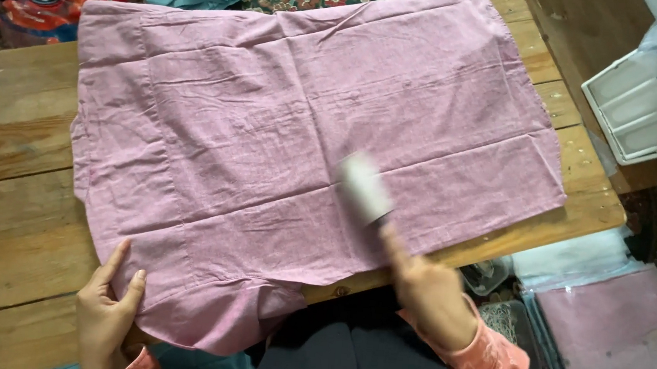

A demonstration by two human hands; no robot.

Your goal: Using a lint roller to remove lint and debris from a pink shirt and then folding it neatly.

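Your left hand [108,312] lies flat, pinning the near edge of the pink cloth [309,129] to the counter [11,208] so it stays smooth, while your right hand [429,292] grips the lint roller [365,189].

Single head-worn view, looking steeply down from close above the worktop [11,208], facing away from the wearer's lap; near edge at bottom, far edge at top.

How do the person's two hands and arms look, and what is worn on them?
Both hands are bare, with no gloves. The right hand comes out of a salmon-pink sleeve with a faint pattern, and it is blurred. The left hand shows only a small edge of the same pink cuff. I cannot see any rings or a watch.
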